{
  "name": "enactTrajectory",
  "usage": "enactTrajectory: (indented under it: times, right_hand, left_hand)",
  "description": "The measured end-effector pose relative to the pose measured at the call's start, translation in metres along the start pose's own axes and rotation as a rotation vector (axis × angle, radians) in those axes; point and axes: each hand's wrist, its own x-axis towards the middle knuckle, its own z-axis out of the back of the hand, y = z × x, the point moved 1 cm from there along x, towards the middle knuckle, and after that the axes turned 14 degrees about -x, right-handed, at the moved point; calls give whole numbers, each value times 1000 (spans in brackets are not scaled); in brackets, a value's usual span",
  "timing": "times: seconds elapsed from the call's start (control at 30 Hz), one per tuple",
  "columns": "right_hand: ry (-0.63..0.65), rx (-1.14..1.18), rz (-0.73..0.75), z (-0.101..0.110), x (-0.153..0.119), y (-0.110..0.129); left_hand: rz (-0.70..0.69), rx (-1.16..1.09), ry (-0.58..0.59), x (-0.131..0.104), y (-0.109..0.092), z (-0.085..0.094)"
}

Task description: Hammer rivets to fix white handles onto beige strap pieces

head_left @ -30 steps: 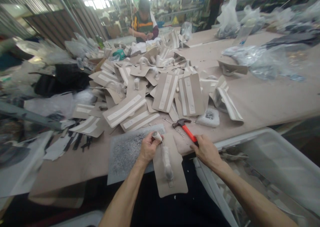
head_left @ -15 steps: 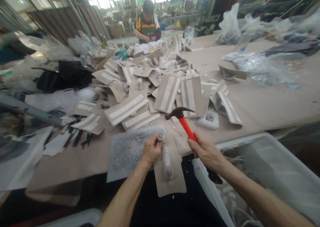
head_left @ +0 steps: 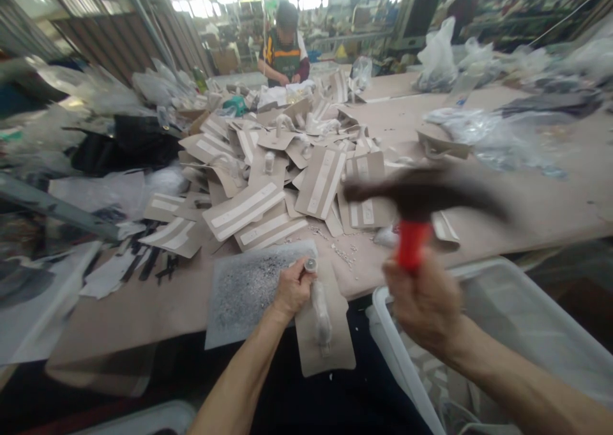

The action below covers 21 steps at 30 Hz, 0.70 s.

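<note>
My left hand point(head_left: 293, 287) pinches a small round metal-topped piece point(head_left: 311, 265) at the upper end of a beige panel point(head_left: 342, 333). A plastic-wrapped handle point(head_left: 322, 317) runs along that panel, which reaches over the table's front edge. Raised at the right, my right hand point(head_left: 426, 297) is closed round the red grip of a claw hammer point(head_left: 414, 240); its dark head is blurred by motion. Beside my left hand lies a grey speckled sheet point(head_left: 246, 291). Behind it is a heap of beige panels with white strips point(head_left: 244, 211).
A white bin point(head_left: 507, 275) with panels inside stands at the right below the table edge. Plastic bags point(head_left: 438, 58) and clear wrap point(head_left: 498, 138) lie at the right back. Dark strips point(head_left: 149, 264) and black material point(head_left: 127, 144) are at the left. A person point(head_left: 286, 52) works across the table.
My right hand has risen and moved right with the hammer, which looks larger and nearer the camera. My left hand stays at the top of the panel.
</note>
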Motion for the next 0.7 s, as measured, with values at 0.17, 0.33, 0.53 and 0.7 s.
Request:
enactTrajectory:
  times: [0.17, 0.33, 0.53, 0.7]
  right_hand:
    - [607, -207, 87, -43, -28, -21]
    - [722, -51, -168, -69, -23, -49]
    - [641, -355, -157, -103, -26, -63]
    - [357, -159, 571, -98, -32, -13]
  left_hand:
    - [2, 19, 22, 1, -2, -1]
    - [0, -10, 3, -1, -1, -1]
    - [1, -52, -3, 0, 0, -1]
    - [43, -141, -53, 0, 1, -4]
